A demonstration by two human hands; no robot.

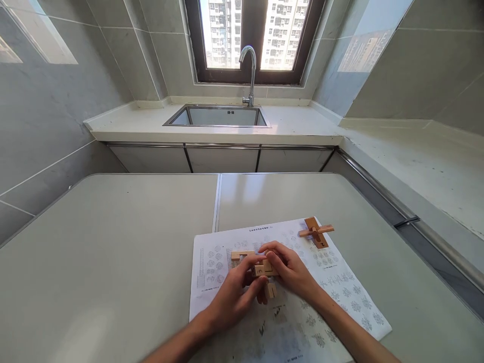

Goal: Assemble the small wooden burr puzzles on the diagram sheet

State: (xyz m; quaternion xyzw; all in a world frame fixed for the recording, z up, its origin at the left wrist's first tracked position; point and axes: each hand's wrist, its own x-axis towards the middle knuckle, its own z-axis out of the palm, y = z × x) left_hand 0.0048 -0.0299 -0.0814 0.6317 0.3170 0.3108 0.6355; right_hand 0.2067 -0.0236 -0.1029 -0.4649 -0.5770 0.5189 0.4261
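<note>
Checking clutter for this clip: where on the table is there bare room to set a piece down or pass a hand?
Bare: the left table half beside the printed sheet, and the strip between the sheet's top edge and the far table edge. Crowded: mid-sheet, where the left hand and right hand hold wooden puzzle pieces; an assembled wooden cross sits on the sheet's top right corner.

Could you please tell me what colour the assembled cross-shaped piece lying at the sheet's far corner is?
The cross-shaped piece is light orange-brown wood, seen in the head view.
</note>
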